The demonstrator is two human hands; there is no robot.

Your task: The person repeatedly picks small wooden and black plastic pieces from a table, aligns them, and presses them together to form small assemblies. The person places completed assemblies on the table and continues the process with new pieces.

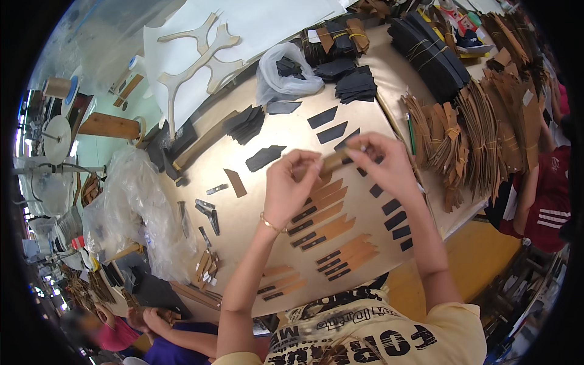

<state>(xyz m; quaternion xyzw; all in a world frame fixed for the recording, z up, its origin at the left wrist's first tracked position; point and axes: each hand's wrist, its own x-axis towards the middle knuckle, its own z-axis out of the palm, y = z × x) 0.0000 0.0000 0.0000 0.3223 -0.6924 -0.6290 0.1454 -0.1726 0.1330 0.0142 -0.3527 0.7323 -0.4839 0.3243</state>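
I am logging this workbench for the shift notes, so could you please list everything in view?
brown strip: one, tan, held in both hands above the table
laid-out strips: several groups, tan with black ends, on the table below the hands
black patches: many, black, scattered and stacked at table centre and far side
bundled brown pieces: many tied bundles, tan, right of the table
plastic bags: two, clear, one at left edge, one at far centre
curved templates: a few, pale, on white sheet at the far side
thread spool: one, beige, far left
left hand: grip on the strip's left end
right hand: grip on the strip's right end
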